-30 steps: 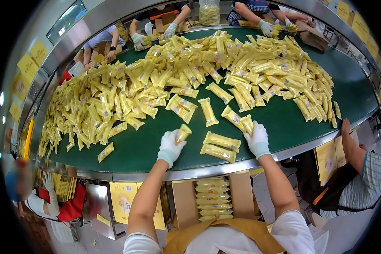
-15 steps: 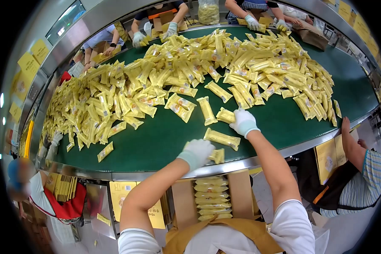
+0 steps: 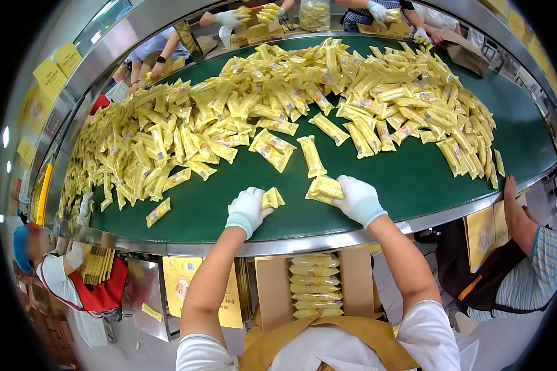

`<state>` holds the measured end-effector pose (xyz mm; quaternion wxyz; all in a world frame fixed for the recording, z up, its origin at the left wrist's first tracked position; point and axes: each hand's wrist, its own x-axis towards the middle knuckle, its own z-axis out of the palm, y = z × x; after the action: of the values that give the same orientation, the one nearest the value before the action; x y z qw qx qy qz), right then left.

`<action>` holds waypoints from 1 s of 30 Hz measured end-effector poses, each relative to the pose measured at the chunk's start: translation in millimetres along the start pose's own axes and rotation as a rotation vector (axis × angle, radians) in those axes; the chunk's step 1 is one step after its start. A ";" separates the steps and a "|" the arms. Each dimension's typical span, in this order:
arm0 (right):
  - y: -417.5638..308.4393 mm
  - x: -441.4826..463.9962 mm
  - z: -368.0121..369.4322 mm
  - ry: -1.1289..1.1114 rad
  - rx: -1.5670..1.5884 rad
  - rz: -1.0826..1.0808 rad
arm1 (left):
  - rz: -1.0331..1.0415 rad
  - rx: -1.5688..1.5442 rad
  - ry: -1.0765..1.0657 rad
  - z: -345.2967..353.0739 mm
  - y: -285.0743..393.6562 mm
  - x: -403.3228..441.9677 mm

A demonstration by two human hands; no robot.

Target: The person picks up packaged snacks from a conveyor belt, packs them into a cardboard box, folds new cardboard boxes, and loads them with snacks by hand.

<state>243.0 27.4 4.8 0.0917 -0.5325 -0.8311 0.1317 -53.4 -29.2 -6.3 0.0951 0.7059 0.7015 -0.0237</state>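
Observation:
My left hand (image 3: 247,210), in a white glove, is closed around yellow snack packets, with one packet end (image 3: 273,198) sticking out to the right. My gloved right hand (image 3: 358,199) grips snack packets (image 3: 323,189) too, apparently two together, just above the green belt (image 3: 229,176). Past it lies a single packet (image 3: 312,156), and a pair of packets (image 3: 271,150) rests to its left. Right below the belt's metal edge, an open carton (image 3: 274,290) in front of me holds a row of stacked packets (image 3: 315,279).
A large heap of yellow packets (image 3: 278,93) spreads across the belt's far half. Workers stand opposite and on both sides; a person's hand (image 3: 509,187) rests on the belt edge at right. Flat yellow cartons (image 3: 182,284) stand at lower left. A brown bag (image 3: 465,54) sits far right.
My left hand has moved left and my right hand slightly nearer me. The loose packet that lay between them is off the belt, and the right hand now holds more.

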 end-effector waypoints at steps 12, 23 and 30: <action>8.8 -17.0 -29.0 0.056 0.119 0.107 | -0.102 0.041 -0.109 -6.5 19.3 12.1; 14.5 0.7 29.9 0.333 -0.433 -0.305 | 0.031 0.072 0.155 25.9 18.2 9.4; 12.8 -47.6 24.4 0.193 -0.305 -0.330 | 0.237 0.093 0.178 11.3 29.7 -30.4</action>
<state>266.6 -13.7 -23.0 0.1095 -0.4075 -0.9044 -0.0635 -23.2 -61.0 -9.3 0.0019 0.7867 0.6171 0.0181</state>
